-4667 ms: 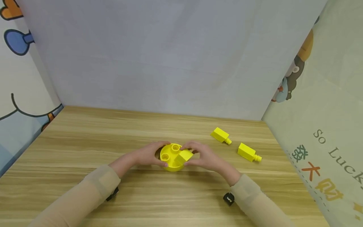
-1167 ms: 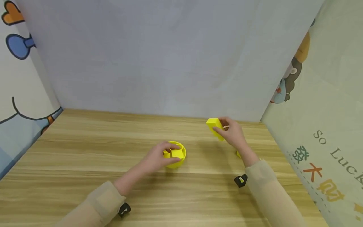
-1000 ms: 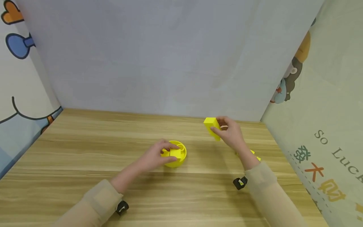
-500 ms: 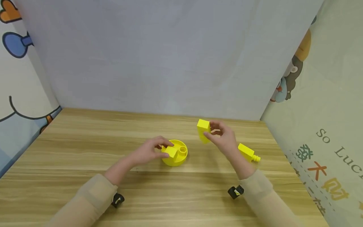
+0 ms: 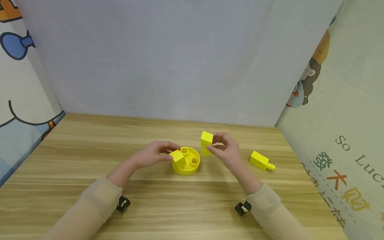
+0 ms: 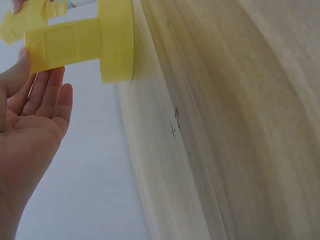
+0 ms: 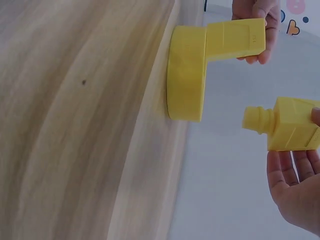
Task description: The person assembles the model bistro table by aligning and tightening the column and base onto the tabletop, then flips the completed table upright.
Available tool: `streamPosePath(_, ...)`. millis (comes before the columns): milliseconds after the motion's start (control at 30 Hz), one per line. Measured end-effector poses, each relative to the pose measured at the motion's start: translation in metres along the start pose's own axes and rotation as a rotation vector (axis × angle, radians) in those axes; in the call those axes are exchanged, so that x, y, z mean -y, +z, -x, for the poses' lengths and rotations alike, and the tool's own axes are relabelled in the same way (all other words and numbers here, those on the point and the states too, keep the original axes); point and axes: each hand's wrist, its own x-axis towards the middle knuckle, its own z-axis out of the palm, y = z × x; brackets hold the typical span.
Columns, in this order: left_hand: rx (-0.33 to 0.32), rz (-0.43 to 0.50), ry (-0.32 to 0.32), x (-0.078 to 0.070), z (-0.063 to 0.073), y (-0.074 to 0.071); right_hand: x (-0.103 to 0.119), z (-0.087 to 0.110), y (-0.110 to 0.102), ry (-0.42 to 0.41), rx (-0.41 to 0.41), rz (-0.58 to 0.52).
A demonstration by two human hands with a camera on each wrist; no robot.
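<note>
A round yellow base (image 5: pixel 186 171) with raised ring sockets sits on the table between the hands. One square yellow block (image 5: pixel 179 158) stands upright in its left side, and two other sockets show open. My left hand (image 5: pixel 154 155) pinches this block near its top, thumb on one side and fingers on the other. Just right of the base, my right hand (image 5: pixel 226 151) grips a second yellow block (image 5: pixel 206 142) above the table. Its ridged peg (image 7: pixel 258 119) points down toward the table in the right wrist view, apart from the base.
A third yellow block with a ridged peg (image 5: pixel 260 161) lies on its side at the right of the wooden table (image 5: pixel 186 213). A pale cloth backdrop (image 5: pixel 168 60) rises behind the table, with printed cloth at both sides.
Earlier, two loose blocks lay on the table; my right hand has lifted one and carried it left toward the base. The base has turned, bringing its standing block to the left.
</note>
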Motion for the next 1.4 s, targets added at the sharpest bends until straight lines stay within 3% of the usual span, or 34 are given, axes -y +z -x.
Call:
streamPosePath(100, -0.063, -0.033, -0.062, -0.001, 0.001, 0.005, -0.004, 0.001, 0.006, 0.023, 0.016, -0.018)
streamPosePath(267, -0.227, -0.160, -0.165, -0.008, 0.001, 0.024, -0.008, 0.003, 0.016, 0.044, 0.039, -0.027)
streamPosePath(400, -0.339, -0.196, -0.164, -0.011, 0.001, 0.035, 0.000, 0.009, 0.023, 0.031, 0.054, 0.008)
streamPosePath(533, -0.390, -0.212, -0.139, -0.008, 0.000, 0.038, -0.009, 0.009, 0.028, 0.004, 0.046, 0.040)
streamPosePath(733, -0.403, -0.250, -0.123, -0.001, -0.003, 0.037, -0.023, 0.004, 0.033, 0.007, 0.038, 0.089)
streamPosePath(1400, -0.306, -0.287, -0.060, 0.019, -0.019, 0.021, -0.027, 0.003, 0.042, 0.018, 0.051, 0.239)
